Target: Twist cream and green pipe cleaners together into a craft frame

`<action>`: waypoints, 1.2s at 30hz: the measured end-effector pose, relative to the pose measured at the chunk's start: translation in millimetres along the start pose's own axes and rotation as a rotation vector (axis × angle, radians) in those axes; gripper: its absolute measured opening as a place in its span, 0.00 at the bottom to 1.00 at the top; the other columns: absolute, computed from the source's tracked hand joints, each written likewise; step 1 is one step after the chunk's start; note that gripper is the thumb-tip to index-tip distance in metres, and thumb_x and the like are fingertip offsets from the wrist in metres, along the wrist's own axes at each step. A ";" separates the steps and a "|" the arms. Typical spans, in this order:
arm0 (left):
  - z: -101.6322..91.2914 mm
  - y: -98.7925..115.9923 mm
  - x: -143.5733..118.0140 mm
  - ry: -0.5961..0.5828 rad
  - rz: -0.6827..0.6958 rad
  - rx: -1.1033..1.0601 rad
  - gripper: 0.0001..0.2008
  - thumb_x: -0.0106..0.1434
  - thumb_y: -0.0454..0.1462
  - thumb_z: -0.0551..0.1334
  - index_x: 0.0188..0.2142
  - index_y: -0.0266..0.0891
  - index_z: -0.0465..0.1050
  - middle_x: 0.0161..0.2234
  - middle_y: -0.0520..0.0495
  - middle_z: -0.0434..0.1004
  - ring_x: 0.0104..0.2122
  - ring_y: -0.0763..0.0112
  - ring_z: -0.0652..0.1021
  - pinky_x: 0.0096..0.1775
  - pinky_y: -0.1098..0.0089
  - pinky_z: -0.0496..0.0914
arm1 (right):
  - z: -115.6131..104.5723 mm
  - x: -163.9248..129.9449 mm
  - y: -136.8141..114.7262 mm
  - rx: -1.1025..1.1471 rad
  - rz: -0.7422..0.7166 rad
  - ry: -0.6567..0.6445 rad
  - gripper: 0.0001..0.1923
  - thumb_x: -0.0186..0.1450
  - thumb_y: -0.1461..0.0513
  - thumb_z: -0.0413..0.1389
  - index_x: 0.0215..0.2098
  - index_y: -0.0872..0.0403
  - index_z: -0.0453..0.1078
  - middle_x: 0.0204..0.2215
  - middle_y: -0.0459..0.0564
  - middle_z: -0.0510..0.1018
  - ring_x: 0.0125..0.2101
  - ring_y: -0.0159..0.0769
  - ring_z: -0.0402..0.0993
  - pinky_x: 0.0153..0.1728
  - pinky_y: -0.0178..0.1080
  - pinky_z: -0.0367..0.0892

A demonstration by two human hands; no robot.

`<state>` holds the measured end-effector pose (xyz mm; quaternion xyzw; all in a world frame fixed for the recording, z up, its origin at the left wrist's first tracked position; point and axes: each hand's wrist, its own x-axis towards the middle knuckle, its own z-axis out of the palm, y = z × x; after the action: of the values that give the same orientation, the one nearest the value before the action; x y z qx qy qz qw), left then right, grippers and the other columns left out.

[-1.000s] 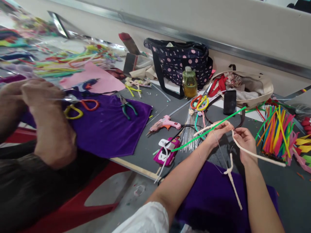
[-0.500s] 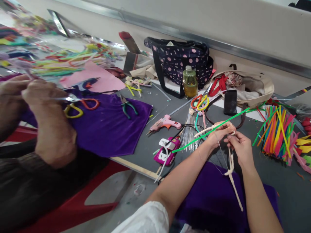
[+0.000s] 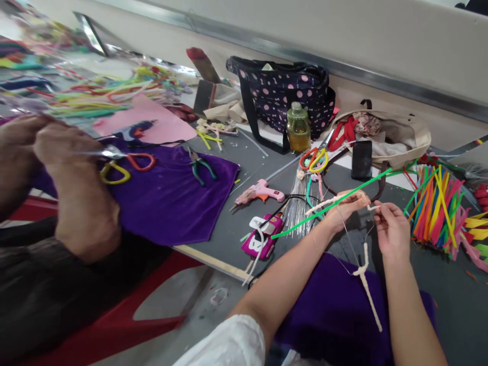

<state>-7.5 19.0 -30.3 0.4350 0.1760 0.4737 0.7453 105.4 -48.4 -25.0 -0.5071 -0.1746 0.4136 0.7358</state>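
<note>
Left hand (image 3: 345,209) pinches a green pipe cleaner (image 3: 331,204) while right hand (image 3: 391,231) grips a cream pipe cleaner (image 3: 366,284).

You get bright, even, diffuse light across the grey tabletop (image 3: 450,284), with only faint, soft shadows. Near the glue gun (image 3: 259,193) everything reads sharp. Far to its left, the co-worker's hands (image 3: 57,168) and the coloured stems (image 3: 95,99) beyond them smear with blur. The metal rail (image 3: 343,68) behind the glue gun catches a dull sheen and slants from wide-angle distortion.
</note>
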 end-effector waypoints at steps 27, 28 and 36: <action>-4.9 -0.7 1.3 -0.055 -0.038 0.048 0.18 0.53 0.48 0.67 0.23 0.33 0.71 0.25 0.48 0.70 0.29 0.74 0.69 0.36 0.72 0.62 | 7.3 -30.8 -9.9 -0.622 -1.085 -0.060 0.04 0.60 0.67 0.60 0.32 0.53 0.74 0.32 0.49 0.81 0.33 0.38 0.79 0.36 0.42 0.74; -5.0 -0.5 1.4 -0.043 -0.048 0.026 0.18 0.53 0.47 0.68 0.24 0.33 0.71 0.25 0.48 0.70 0.28 0.74 0.69 0.36 0.72 0.62 | 4.7 -32.4 -11.1 -0.697 -1.157 -0.117 0.06 0.60 0.68 0.60 0.34 0.51 0.75 0.33 0.49 0.80 0.34 0.38 0.79 0.36 0.41 0.74; -4.4 -0.1 3.6 -0.003 -0.054 -0.119 0.18 0.51 0.47 0.69 0.23 0.34 0.69 0.23 0.50 0.70 0.25 0.77 0.68 0.32 0.73 0.61 | -4.6 -34.4 -9.9 -1.002 -1.361 -0.446 0.12 0.61 0.70 0.56 0.40 0.48 0.74 0.36 0.48 0.79 0.38 0.36 0.76 0.40 0.38 0.71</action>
<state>-8.7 24.2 -32.3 0.3860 0.1580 0.4623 0.7825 92.3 -79.7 -12.5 -0.4639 -0.7406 -0.1513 0.4619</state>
